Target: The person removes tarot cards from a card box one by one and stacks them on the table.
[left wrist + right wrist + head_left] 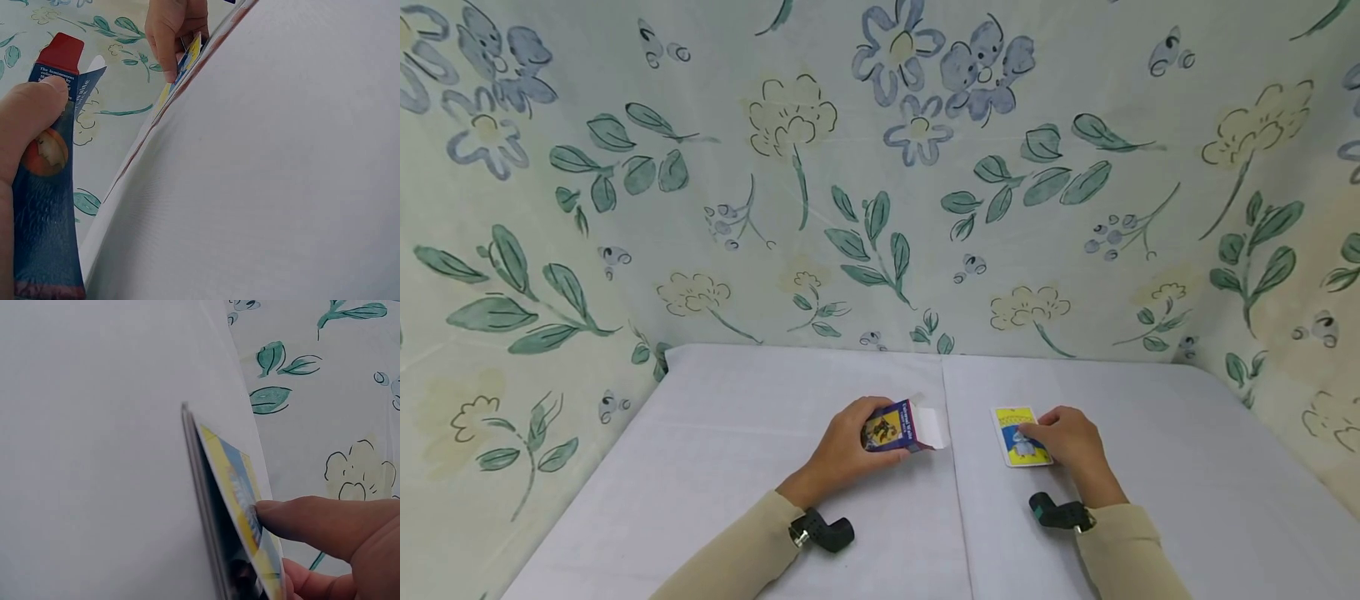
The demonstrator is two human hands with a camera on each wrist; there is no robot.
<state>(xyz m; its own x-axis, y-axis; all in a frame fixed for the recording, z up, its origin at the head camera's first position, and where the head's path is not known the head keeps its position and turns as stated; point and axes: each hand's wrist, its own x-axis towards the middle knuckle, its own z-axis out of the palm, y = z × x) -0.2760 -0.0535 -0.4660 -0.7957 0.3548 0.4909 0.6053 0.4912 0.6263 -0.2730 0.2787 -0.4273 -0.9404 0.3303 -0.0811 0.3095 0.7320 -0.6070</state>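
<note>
My left hand (842, 450) grips a small dark blue card box (889, 427) above the table, left of the middle. The box is tilted, and its white end flap (929, 428) stands open toward the right. In the left wrist view the thumb (44, 100) presses along the narrow side of the box, near a red flap (62, 52). My right hand (1071, 442) pinches yellow and blue cards (1018, 429) at their right edge, low over the table. In the right wrist view the thumb (306, 519) lies on the top card (234, 487), whose near part stands apart from the cards beneath.
A white cloth (737, 400) covers the table, with a crease running front to back between the hands. Behind and at both sides hangs a floral curtain (880, 208). Black wrist devices (823, 531) sit on both forearms.
</note>
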